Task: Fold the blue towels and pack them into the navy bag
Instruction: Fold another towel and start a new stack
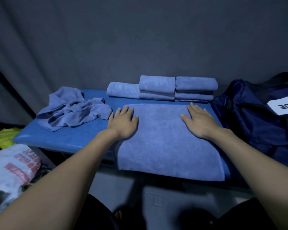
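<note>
**Two flat hands on a blue towel**

From the head camera, a blue towel (166, 140) lies spread flat on a blue table (70, 138). Its near edge hangs a little over the front of the table. The left hand (123, 122) lies flat on the towel's left edge, fingers straight, holding nothing. The right hand (199, 122) lies flat on the right part of the towel, fingers straight too, also holding nothing.

Behind the towel, folded towels (161, 87) sit in a row at the back of the table, some stacked on others. To the left, a crumpled towel pile (73, 112) lies in a heap. The navy bag (249, 117) stands at the right end of the table, just beside the spread towel. A white label (283, 106) shows on the bag
</note>
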